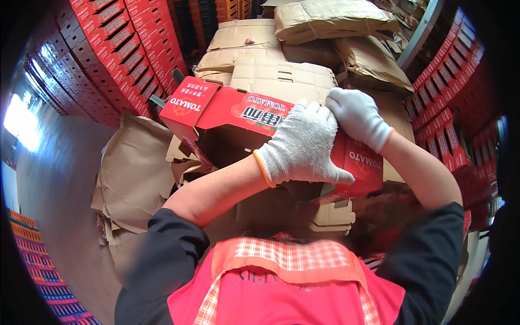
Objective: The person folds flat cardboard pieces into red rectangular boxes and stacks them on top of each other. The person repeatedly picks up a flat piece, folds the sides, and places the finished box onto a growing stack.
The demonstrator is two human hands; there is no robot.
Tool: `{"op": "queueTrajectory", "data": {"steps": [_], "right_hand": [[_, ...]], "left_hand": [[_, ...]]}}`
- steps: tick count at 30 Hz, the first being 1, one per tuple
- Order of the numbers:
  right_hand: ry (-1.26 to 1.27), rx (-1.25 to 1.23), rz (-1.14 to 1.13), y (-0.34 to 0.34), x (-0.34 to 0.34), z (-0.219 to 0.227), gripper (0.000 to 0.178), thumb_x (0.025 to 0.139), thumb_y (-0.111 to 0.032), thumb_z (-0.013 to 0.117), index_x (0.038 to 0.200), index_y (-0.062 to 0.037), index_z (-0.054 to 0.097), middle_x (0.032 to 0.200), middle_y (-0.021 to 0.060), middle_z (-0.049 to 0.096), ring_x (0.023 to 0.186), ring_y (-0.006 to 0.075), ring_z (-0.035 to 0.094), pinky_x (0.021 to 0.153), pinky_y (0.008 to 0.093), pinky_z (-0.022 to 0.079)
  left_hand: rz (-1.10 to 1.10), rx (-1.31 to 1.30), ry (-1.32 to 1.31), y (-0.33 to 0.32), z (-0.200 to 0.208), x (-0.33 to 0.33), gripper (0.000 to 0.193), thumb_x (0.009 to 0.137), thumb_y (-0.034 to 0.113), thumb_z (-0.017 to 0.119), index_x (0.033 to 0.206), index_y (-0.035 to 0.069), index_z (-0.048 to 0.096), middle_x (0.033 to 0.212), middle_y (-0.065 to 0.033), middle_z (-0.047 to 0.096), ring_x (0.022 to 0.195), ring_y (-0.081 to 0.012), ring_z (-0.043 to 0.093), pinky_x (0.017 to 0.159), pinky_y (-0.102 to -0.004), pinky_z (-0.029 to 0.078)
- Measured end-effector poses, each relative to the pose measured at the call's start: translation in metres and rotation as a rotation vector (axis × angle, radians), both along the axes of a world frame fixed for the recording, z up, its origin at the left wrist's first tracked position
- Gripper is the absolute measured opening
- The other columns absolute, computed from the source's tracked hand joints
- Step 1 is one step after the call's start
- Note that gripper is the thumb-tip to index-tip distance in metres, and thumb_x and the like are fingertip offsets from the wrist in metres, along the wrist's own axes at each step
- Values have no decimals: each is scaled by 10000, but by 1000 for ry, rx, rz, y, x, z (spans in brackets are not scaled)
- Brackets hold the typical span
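A red printed cardboard carton (226, 108) lies tilted across flattened brown cardboard, its dark opening turned toward me. My left hand (306, 142), in a white knit glove with an orange cuff, lies across the carton's right part. Its fingers bend over the far panel and its thumb stretches along the right end. Just beyond it, my right hand (358, 116), gloved the same way, closes on the carton's far right corner. Its fingertips are partly hidden. The carton's left end panel (188, 103) stands free of both hands.
Flattened brown cartons (281, 76) are stacked under and behind the red one. Paper-wrapped bundles (333, 21) lie at the back. Tall stacks of red cartons (116, 43) rise at left and more red cartons (447, 141) at right. Crumpled brown paper (135, 168) hangs at left.
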State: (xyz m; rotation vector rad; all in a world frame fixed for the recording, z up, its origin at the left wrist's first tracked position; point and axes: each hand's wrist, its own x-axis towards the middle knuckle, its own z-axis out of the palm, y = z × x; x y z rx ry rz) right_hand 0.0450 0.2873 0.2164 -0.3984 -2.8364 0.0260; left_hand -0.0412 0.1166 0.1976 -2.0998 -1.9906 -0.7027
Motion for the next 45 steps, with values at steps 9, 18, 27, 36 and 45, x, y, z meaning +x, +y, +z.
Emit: {"op": "queueTrajectory", "data": {"steps": [9, 18, 27, 36, 45], "right_hand": [[-18, -87, 447, -52, 10, 5, 509, 756, -386, 753, 1120, -52, 628, 1082, 196, 661, 1004, 375, 646, 864, 421, 527], [360, -1008, 32, 57, 37, -25, 467, 740, -208, 733, 1147, 16, 680, 972, 128, 720, 850, 191, 677, 759, 307, 530], [295, -1081, -235, 30, 65, -257, 197, 930, -247, 639, 927, -59, 698, 872, 58, 702, 801, 137, 651, 730, 288, 528], [1097, -933, 100, -1, 116, -26, 241, 983, -206, 595, 1152, -35, 607, 956, 34, 653, 808, 127, 627, 775, 274, 530], [1, -869, -120, -21, 91, 16, 196, 758, -142, 689, 815, -48, 527, 701, 32, 536, 661, 135, 533, 618, 332, 474]], "left_hand": [[-290, 497, -844, -9, -21, -22, 672, 1008, 323, 561, 1502, -48, 298, 1499, -194, 425, 1333, -273, 469, 1104, -364, 363], [27, 400, -337, -148, -67, -31, 567, 988, 381, 470, 1361, -42, 524, 1360, -216, 566, 1298, -372, 514, 1141, -496, 311], [-203, 138, -113, -67, -32, 5, 955, 608, 428, 865, 1378, 16, 479, 1364, -227, 474, 1234, -435, 471, 1060, -510, 373], [-298, 691, -355, 28, -68, 75, 1102, 640, 441, 860, 1472, -39, 318, 1449, -285, 402, 1273, -454, 463, 1073, -506, 371], [-66, 444, -803, 33, -98, 104, 1440, 536, 580, 857, 1544, -9, 14, 1568, -324, 75, 1440, -498, 150, 1175, -538, 157]]}}
